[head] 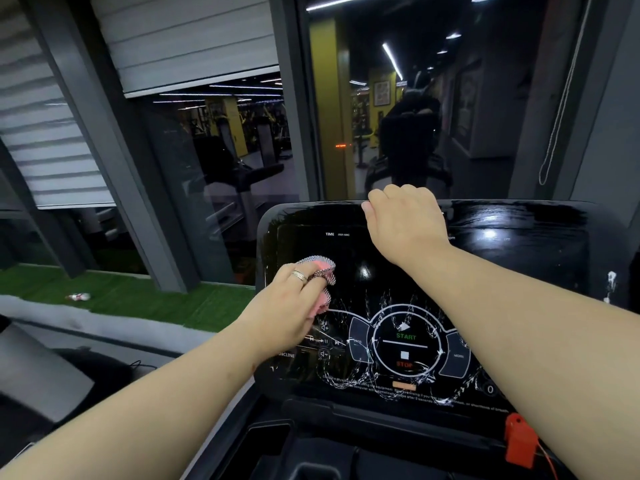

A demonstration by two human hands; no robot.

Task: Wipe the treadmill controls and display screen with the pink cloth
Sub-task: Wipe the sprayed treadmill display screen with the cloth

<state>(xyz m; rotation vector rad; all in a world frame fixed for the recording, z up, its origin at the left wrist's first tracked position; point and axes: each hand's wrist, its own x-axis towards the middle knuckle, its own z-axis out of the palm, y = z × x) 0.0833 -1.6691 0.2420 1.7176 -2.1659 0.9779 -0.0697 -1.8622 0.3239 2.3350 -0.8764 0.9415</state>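
Dim gym, dark window ahead. Left hand (282,303) grips the pink cloth (320,277), pressed on the display screen (346,258) left side; right hand (403,220) curls over the console top edge (311,205), steadying. Mid-wipe, I judge. Next: down onto the streaked controls (405,344). Red safety clip (518,441) sits low right.

Left hand (289,299) fingers curled in a grip, right hand (403,221) curled, knuckles up, both arms outstretched

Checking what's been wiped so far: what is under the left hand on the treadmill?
The left hand holds the pink cloth against the console panel. Media icons show beside it; whatever the hand and cloth cover is hidden.
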